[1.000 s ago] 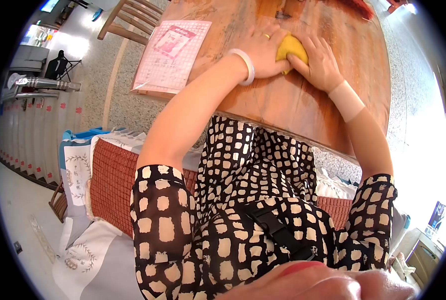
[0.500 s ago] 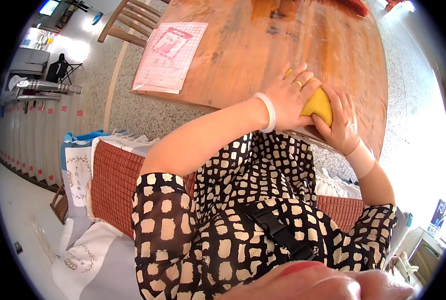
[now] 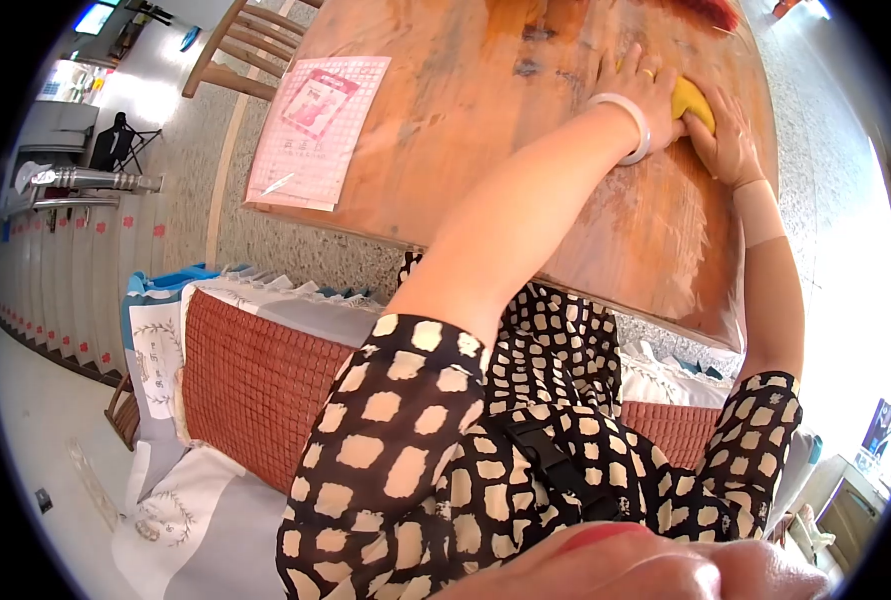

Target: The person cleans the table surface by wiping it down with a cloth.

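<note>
A folded yellow cloth (image 3: pixel 690 102) lies on the wooden table (image 3: pixel 486 130), toward its right side. My left hand (image 3: pixel 646 105), with a ring and a pale bracelet, presses on the cloth's left part, fingers reaching forward. Gripping its right side is my right hand (image 3: pixel 728 147), thumb toward the left hand and fingers over the cloth. Much of the cloth is hidden beneath both hands. The tabletop around them looks shiny, with a transparent cover that shows creases near the front right corner.
A pink-and-white gridded sheet (image 3: pixel 351 130) lies at the table's left edge. A red fringed item (image 3: pixel 714 12) is at the far right. A wooden chair (image 3: pixel 251 48) stands beyond the left side. Behind the table edge, a seat has a red-brown mat (image 3: pixel 256 380).
Both hands have moved forward and to the right across the table with the yellow cloth, and my arms are stretched further out. The view has shifted slightly.
</note>
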Tool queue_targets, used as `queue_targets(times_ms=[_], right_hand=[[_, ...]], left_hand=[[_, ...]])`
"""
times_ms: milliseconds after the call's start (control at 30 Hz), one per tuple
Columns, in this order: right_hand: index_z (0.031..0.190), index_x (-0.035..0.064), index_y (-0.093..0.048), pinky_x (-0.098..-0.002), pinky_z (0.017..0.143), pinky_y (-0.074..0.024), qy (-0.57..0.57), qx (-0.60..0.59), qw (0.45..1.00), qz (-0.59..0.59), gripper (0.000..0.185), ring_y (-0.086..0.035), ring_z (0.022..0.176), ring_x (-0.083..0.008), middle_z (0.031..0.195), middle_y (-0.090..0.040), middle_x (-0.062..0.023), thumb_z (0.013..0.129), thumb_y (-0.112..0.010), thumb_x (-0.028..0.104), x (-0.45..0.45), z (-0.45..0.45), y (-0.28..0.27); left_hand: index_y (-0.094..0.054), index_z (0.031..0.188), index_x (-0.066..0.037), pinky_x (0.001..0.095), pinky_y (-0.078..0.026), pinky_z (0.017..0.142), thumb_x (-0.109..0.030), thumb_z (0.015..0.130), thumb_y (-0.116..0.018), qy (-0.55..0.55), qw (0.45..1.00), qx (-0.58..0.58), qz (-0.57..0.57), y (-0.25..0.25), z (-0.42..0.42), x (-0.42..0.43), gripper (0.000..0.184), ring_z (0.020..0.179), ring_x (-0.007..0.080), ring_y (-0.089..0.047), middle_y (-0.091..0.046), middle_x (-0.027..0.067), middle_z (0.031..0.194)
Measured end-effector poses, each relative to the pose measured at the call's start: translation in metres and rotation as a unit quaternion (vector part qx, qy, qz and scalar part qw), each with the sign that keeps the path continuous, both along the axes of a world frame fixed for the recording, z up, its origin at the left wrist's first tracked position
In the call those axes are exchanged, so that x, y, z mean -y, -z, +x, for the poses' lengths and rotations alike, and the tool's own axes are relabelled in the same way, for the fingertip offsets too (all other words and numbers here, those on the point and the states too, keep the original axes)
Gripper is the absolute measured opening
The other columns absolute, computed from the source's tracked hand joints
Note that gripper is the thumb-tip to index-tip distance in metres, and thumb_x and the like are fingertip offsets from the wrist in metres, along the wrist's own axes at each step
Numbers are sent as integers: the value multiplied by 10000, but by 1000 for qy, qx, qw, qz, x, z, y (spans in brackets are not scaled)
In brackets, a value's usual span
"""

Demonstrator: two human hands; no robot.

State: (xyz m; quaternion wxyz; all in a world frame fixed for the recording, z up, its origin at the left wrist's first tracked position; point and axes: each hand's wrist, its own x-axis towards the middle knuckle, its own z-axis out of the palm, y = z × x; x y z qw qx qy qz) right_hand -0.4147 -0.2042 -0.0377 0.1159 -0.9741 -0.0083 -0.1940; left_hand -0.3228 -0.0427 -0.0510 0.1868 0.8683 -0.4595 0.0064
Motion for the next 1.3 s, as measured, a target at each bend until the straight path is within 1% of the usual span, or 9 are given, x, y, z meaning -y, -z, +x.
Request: queue_targets(times_ms=[167,233,267,467,567,833,1000,1133,1300], right_hand=[[1304,165,-521,-412,996,-395,20,1,999,33,464,-529,1132,-344,1220,-588,-111,872,-579,321,8,-3,6],[1304,152,-521,-408,985,-403,28,3,999,32,467,-530,1126,-347,1213,-588,-120,870,-587,310,6,-15,4],[1304,141,-521,-407,979,-407,24,12,999,22,470,-531,1123,-347,1209,-588,-125,868,-592,303,4,-23,3],[1299,59,-512,-419,969,-408,41,20,999,14,495,-535,1106,-352,1192,-581,-157,854,-617,250,-16,-94,-4],[1301,27,-500,-427,967,-410,63,8,998,15,514,-525,1108,-370,1211,-562,-186,847,-624,234,-29,-132,-5],[1306,27,-488,-452,979,-402,109,8,994,9,560,-510,1117,-391,1218,-531,-201,811,-648,236,-77,-203,-7],[1310,21,-480,-452,981,-398,108,-4,993,36,561,-504,1112,-390,1229,-519,-201,813,-641,225,-86,-212,-9],[1314,13,-472,-446,988,-392,72,-23,995,68,556,-494,1123,-387,1239,-510,-205,818,-630,209,-68,-202,-10],[1324,9,-464,-433,1013,-365,46,0,998,41,539,-484,1131,-383,1246,-519,-202,838,-597,202,-35,-176,-9]], left_hand=[[-385,1397,-69,501,-118,1164,-512,879,-536,6,998,-26,-52,5,2,11,698,1441,325,-200,-312,159,1519],[-366,1415,-64,497,-124,1163,-530,878,-524,24,1000,-12,-6,-1,-4,11,729,1440,324,-204,-307,162,1521],[-357,1425,-61,496,-127,1163,-539,877,-518,32,999,-6,16,-4,-9,10,745,1439,323,-206,-305,163,1522],[-291,1457,-75,504,-129,1165,-579,860,-508,109,994,-16,-3,1,-62,7,811,1436,337,-204,-302,172,1516],[-284,1452,-45,503,-130,1165,-580,858,-518,152,988,-14,15,-5,-89,-2,833,1429,348,-213,-304,194,1506],[-327,1421,-18,523,-140,1154,-575,828,-565,227,974,-5,-21,-2,-145,-39,848,1410,358,-242,-335,220,1464],[-337,1413,-15,527,-148,1149,-591,818,-574,235,971,-7,-48,3,-156,-47,862,1404,362,-249,-350,223,1448],[-337,1416,-18,512,-150,1152,-619,833,-548,254,967,4,-19,1,-141,-35,864,1406,356,-248,-351,221,1453],[-329,1425,-34,503,-147,1155,-635,844,-521,225,974,6,-9,1,-122,-5,858,1417,344,-238,-347,208,1474]])
